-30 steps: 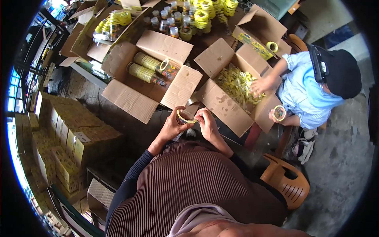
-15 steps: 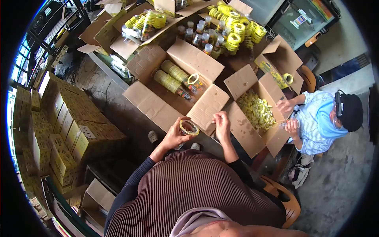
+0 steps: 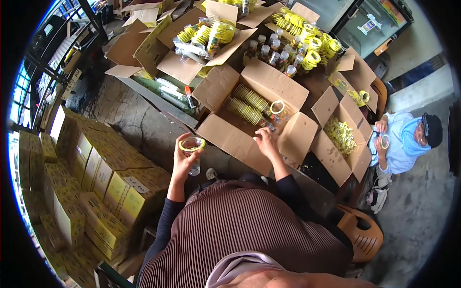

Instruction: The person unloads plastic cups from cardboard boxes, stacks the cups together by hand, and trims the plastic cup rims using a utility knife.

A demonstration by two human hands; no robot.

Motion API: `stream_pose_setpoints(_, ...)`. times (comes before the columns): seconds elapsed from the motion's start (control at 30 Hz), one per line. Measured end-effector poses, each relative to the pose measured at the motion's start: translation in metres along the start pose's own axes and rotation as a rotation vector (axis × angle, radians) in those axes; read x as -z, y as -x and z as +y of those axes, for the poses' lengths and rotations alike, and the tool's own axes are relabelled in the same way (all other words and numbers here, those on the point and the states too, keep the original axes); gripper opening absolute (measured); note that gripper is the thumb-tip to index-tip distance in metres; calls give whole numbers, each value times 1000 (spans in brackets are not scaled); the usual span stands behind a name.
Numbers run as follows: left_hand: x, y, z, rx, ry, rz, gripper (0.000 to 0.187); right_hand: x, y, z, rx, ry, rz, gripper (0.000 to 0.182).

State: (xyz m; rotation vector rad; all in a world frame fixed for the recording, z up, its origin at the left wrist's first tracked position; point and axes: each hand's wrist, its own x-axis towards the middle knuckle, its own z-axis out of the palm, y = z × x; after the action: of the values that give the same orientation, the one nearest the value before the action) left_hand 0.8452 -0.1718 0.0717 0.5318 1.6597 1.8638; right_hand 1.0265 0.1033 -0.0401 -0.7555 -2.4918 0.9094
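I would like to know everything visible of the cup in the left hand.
The cup is round and transparent, apparently plastic, with a yellow rim. Its mouth faces up toward the camera; the lower body shows below the grip. The left hand holds it by the side, in the air, clear of the open cardboard box. Any contents are unclear.

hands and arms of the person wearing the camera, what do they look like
The left hand and right hand are both bare, without gloves. Close-fitting dark navy sleeves cover the arms, ending short of the hands. Over the torso is a brown garment with narrow ribbed lines.
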Motion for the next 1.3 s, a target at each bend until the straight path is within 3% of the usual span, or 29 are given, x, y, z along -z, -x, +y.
stream_pose_setpoints(0.13, 43, -10, 0, -11, 26, 12, 68, -22, -42, 20, -36, 203, 36, 45)
stream_pose_setpoints(0.33, 61, -21, 1, 46, 42, 30, 67, -36, -133, 41, -108, 468, -95, 84)
stream_pose_setpoints(0.43, 71, -29, -5, 81, 19, 10, 67, -41, -169, 52, -290, 367, -98, 101)
stream_pose_setpoints(0.47, 75, -28, -6, 87, -12, -16, 67, -39, -171, 43, -417, 460, -123, 108)
stream_pose_setpoints(0.53, 85, -36, -5, 119, 8, 41, 68, -28, -179, 34, -400, 504, -270, 109)
stream_pose_setpoints(0.67, 108, -69, 1, 118, -90, 121, 64, -43, -164, 27, -394, 459, -509, 103)
stream_pose_setpoints(0.8, 109, -117, 14, 198, -86, 113, 62, -40, -137, 19, -409, 465, -389, 91)
stream_pose_setpoints(0.87, 113, -144, 12, 164, -154, 56, 63, -34, -118, 42, -257, -90, -25, 79)
stream_pose_setpoints(0.93, 108, -169, 20, 182, -200, 10, 65, -12, -110, 53, -270, -21, 96, 44)
stream_pose_setpoints(1.0, 104, -190, 20, 156, -198, -34, 65, 29, -107, 40, -572, -225, -51, 24)
stream_pose_setpoints(1.1, 100, -215, 16, 182, -224, -62, 64, 46, -97, 33, -636, -217, -264, 10)
stream_pose_setpoints(1.2, 103, -225, 12, 237, -231, -79, 62, 27, -85, 29, -615, 24, -813, 24)
stream_pose_setpoints(1.23, 103, -230, 12, 254, -242, -85, 65, 17, -82, 18, -713, 28, -845, 26)
stream_pose_setpoints(1.27, 104, -234, 12, 267, -252, -89, 67, 3, -75, 12, -544, 115, -777, 25)
stream_pose_setpoints(1.3, 107, -237, 8, 268, -229, -112, 68, -2, -74, 11, -652, 126, -762, 26)
